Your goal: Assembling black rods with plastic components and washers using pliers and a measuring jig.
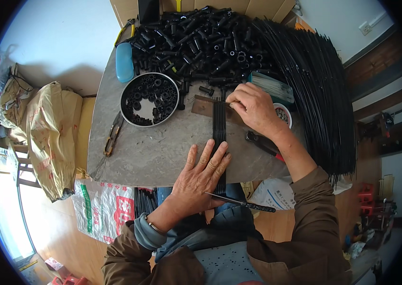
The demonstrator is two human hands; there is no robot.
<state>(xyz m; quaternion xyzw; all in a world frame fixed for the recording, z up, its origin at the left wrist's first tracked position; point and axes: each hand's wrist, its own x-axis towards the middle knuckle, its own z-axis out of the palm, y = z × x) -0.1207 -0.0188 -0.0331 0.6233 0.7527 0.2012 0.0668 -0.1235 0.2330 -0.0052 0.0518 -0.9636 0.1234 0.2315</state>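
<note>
A flat bundle of thin black rods (pixel 219 128), its long axis running twelve to six o'clock, is pinned under the flattened, spread left hand (pixel 201 175) at six, while its twelve o'clock end is pinched by the curled fingers of the right hand (pixel 253 107).

Round tin of black washers (pixel 149 99), blue case (pixel 124 62), heap of black tubes (pixel 201 40), tan sacks (pixel 51 130) alongside.

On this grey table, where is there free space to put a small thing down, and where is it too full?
Bare grey table lies below the round tray, between the shears at the left edge and the left hand. The back is crowded with black tubes, and the right with thin black rods, beside the right hand.
</note>
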